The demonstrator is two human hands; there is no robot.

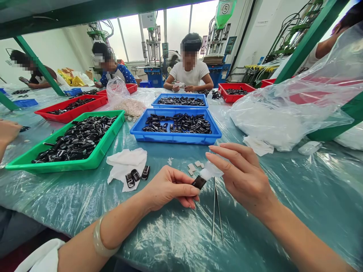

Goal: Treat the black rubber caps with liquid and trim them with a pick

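Note:
My left hand (170, 187) is closed in a pinch on a small black part (199, 182) just above the table. My right hand (241, 173) pinches a small clear film piece (210, 170) that touches the black part's upper end. Metal tweezers (217, 209) lie on the table under my hands. Three more black parts (137, 176) rest on a white cloth (126, 162) to the left. A few small white bits (195, 166) lie beyond my hands.
A green tray (98, 155) of black parts sits at left, two blue trays (176, 136) ahead, red trays (66, 115) farther back. A big clear plastic bag (292, 109) fills the right. Three people sit across the plastic-covered table (312, 189); another person's hand (7, 130) shows at far left.

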